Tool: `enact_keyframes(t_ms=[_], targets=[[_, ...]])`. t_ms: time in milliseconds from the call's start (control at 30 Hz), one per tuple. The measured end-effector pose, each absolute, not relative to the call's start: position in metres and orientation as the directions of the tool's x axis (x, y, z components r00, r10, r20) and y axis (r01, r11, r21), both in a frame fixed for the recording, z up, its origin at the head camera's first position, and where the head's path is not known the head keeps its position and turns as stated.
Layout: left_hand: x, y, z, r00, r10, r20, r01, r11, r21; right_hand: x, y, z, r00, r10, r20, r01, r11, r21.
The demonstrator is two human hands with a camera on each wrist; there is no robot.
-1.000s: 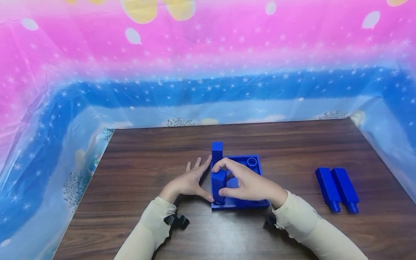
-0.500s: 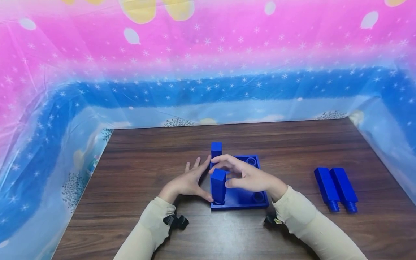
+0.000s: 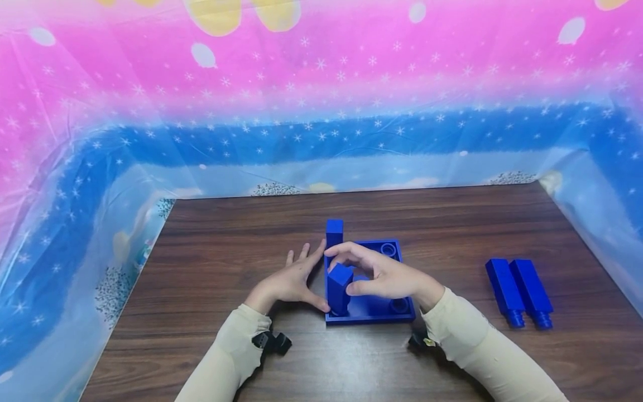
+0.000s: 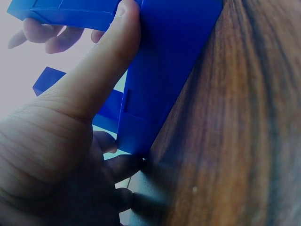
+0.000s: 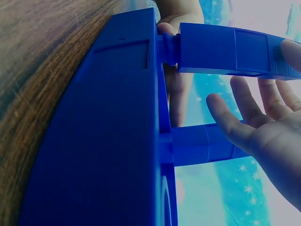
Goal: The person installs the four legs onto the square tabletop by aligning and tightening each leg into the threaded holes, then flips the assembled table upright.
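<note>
A blue square tray-like base [image 3: 372, 320] lies on the table with round sockets in its corners. A blue square leg [image 3: 339, 290] stands at its front-left corner; the right wrist view shows the leg's threaded end [image 5: 170, 49] at the base, partly exposed. My right hand [image 3: 387, 276] holds this leg near its top, thumb on the near side and fingers behind. With fingers spread, my left hand [image 3: 293, 283] rests against the base's left side, its thumb [image 4: 115, 35] by the front-left corner. A second leg [image 3: 334, 230] stands upright at the back-left corner.
Two more blue legs, one [image 3: 506, 290] beside the other [image 3: 533, 290], lie on the wooden table [image 3: 226, 234] at the right, threaded ends toward me. Bare sockets show at the base's back right [image 3: 388, 249] and front right [image 3: 399, 305]. A patterned cloth [image 3: 321, 134] surrounds the table.
My right hand loosened from the front-left leg, shifted its fingers and took hold again. The leg has turned a little about its upright axis. My left hand stays in place.
</note>
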State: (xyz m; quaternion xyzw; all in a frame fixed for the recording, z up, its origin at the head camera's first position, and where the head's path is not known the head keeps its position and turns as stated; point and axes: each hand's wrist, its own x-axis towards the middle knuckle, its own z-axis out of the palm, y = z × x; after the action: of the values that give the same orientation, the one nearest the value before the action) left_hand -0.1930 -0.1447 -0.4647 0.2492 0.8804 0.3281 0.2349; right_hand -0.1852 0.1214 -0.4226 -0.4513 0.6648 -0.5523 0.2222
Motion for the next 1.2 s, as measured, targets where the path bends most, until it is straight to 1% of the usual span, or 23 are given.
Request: enact_keyframes(t_ms=[167,400,667,833,967,1200], targets=[[-0.194,-0.145,-0.465,-0.767,0.592,-0.246,0.284,0.658,0.697,-0.184,0.122,-0.42,-0.499,-0.844,0.198,-0.353,-0.011,-0.935],[-0.193,-0.145,-0.464,-0.769,0.591,-0.244,0.287,0.661,0.693,-0.18,0.12,-0.418,-0.54,-0.824,0.172,-0.368,0.047,-0.929],[-0.192,-0.144,-0.465,-0.77,0.589,-0.246,0.283,0.66,0.696,-0.176,0.115,-0.421,-0.569,-0.783,0.249,-0.467,0.059,-0.882],[-0.192,-0.144,-0.465,-0.773,0.584,-0.248,0.277,0.662,0.697,-0.174,0.114,-0.421,-0.589,-0.77,0.245,-0.473,0.083,-0.877],[-0.193,-0.144,-0.466,-0.772,0.586,-0.247,0.274,0.657,0.702,-0.174,0.115,-0.421,-0.579,-0.78,0.239,-0.478,0.088,-0.874],[-0.193,-0.143,-0.468,-0.773,0.585,-0.245,0.268,0.652,0.709,-0.174,0.118,-0.421,-0.541,-0.809,0.228,-0.497,0.09,-0.863]])
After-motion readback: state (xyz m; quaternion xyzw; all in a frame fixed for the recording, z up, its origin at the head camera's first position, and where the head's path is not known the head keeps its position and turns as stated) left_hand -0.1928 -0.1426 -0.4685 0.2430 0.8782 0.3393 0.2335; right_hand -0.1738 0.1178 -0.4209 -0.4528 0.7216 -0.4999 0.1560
